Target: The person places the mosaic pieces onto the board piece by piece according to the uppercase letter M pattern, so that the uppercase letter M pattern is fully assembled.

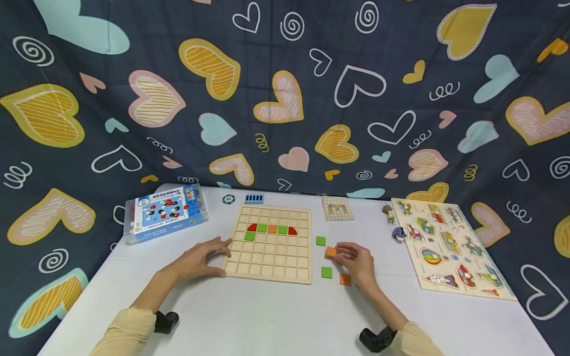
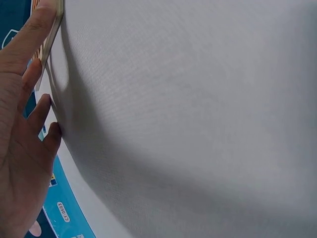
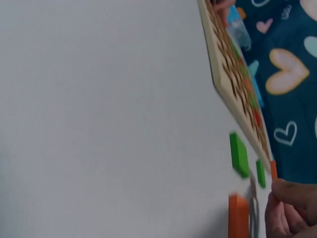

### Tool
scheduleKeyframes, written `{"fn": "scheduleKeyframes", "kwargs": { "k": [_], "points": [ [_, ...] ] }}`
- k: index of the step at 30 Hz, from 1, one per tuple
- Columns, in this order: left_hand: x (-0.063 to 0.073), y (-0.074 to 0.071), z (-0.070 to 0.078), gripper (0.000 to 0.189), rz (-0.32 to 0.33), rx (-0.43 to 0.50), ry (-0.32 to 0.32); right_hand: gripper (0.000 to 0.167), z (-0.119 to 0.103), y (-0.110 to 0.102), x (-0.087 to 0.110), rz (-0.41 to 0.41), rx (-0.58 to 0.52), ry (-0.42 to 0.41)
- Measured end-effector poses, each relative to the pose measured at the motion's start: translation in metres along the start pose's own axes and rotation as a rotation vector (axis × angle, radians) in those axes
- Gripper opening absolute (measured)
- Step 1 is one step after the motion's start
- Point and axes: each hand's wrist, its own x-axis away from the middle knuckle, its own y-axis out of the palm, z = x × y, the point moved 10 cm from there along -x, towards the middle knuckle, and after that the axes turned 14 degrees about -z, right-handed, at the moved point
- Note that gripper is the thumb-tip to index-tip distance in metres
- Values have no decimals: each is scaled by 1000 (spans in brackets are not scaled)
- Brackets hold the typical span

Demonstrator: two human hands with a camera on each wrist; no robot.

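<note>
A wooden grid board [image 1: 271, 259] lies in the middle of the table, with a row of red, green and orange pieces set in its cells and a green piece [image 1: 250, 236] below that row. My left hand [image 1: 200, 258] rests against the board's left edge, thumb by the near corner and fingers spread. To the right of the board, my right hand [image 1: 357, 264] pinches an orange square tile [image 1: 330, 252] between thumb and fingertips. Around it lie a green tile [image 1: 320, 241], another green tile [image 1: 327, 272] and a second orange tile [image 1: 345, 279].
A small pattern card [image 1: 338, 208] lies behind the tiles. At the right is a wooden picture puzzle board [image 1: 411, 262], with small figures [image 1: 398, 234] beside it. A plastic box [image 1: 166, 212] sits at the back left, near a round chip [image 1: 228, 199] and a blue block [image 1: 254, 199].
</note>
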Motion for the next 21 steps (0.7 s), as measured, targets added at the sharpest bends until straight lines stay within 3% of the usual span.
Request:
{"fn": "scheduleKeyframes", "kwargs": {
  "k": [7,15,21],
  "points": [
    [1,1,0,38,2,-2,8,30,-14,35,-10,-20,-21,-29],
    [2,0,-1,38,2,8,-9,27,-41,91,-24,-137,-57,-148],
    [0,0,0,38,-3,9,-7,28,-53,127,-33,-182,-77,-192]
  ]
}}
